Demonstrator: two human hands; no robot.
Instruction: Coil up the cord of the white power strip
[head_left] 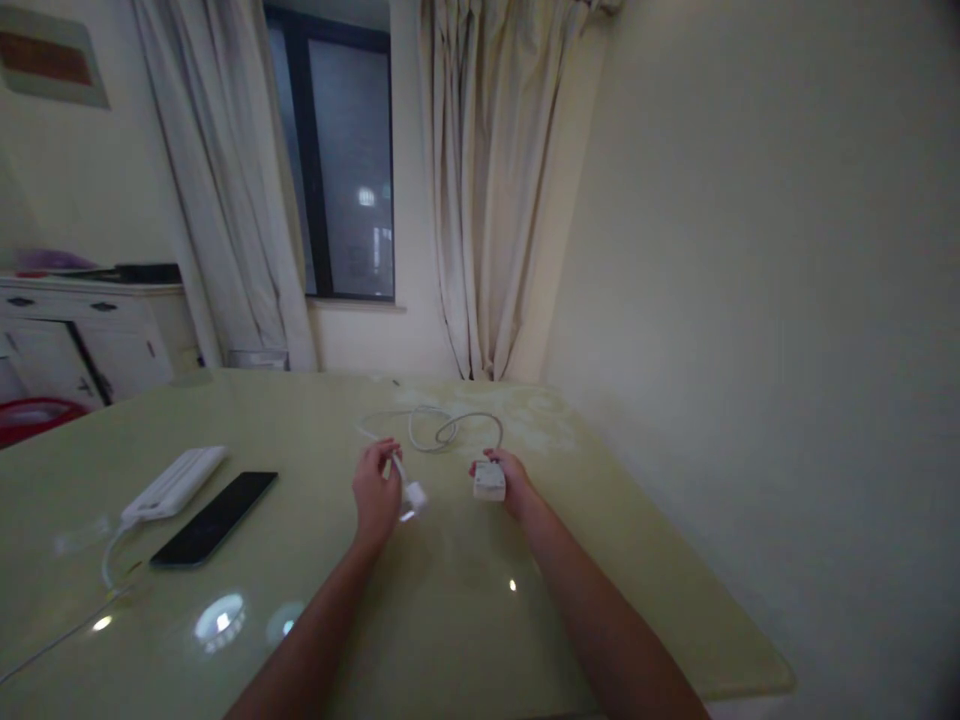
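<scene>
My left hand (376,493) is closed on the plug end (414,493) of a white cable (442,428), just above the glossy table (450,600). The cable loops away behind both hands towards the table's far edge. My right hand (508,478) grips a small white charger block (489,481), which rests on or just over the tabletop. The two hands are about a hand's width apart, with the plug end pointing towards the block.
A black phone (216,517) lies flat at the left, beside a white power bank (175,483) with its own thin cable (109,560). A bare wall runs along the table's right side. Curtains (480,190) and a dark window (337,160) stand behind. A white cabinet (82,330) is far left.
</scene>
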